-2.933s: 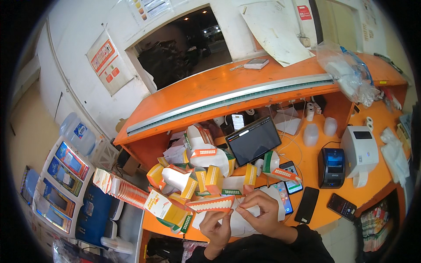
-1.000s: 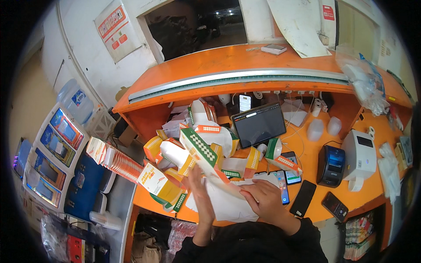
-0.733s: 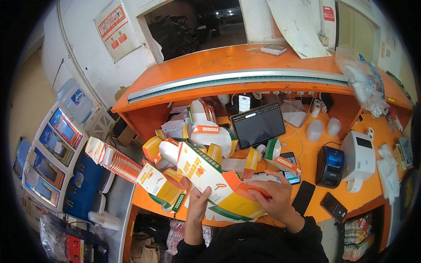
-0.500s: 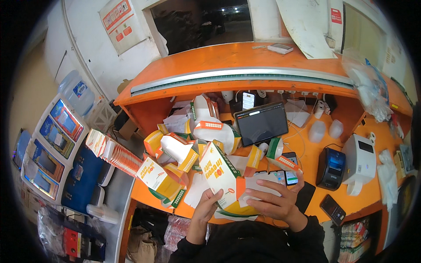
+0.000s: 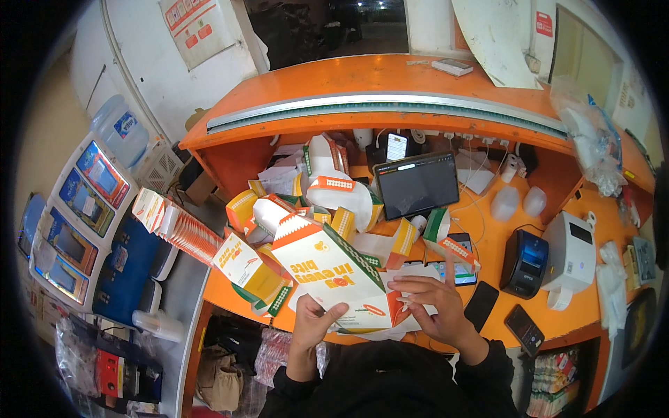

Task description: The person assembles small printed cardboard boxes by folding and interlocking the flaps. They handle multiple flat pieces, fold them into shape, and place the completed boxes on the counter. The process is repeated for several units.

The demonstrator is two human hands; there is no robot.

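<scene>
My left hand point(image 5: 315, 324) grips the near left edge of a paper food carton point(image 5: 324, 268), thumb on its white printed face and the other fingers mostly hidden beneath. The carton is white with orange and yellow print and a green side band, tilted above the counter's near edge. On its right end, the fingers of my right hand point(image 5: 442, 313) pinch at a white and orange flap. Just left of it lies another printed carton point(image 5: 244, 261) with a yellow side. Beyond it are several part-folded cartons point(image 5: 341, 198) in a loose heap.
A long row of nested cartons point(image 5: 188, 240) reaches off the counter's left edge. Behind the heap leans a dark tablet point(image 5: 417, 188). To the right are phones point(image 5: 524, 329), a black receipt printer point(image 5: 525, 265) and a white printer point(image 5: 570, 251). An orange shelf point(image 5: 334, 80) overhangs the back.
The held carton has turned so its printed face shows more broadly, its far end swinging left. My left hand has shifted slightly left; my right hand has moved in along the end flap.
</scene>
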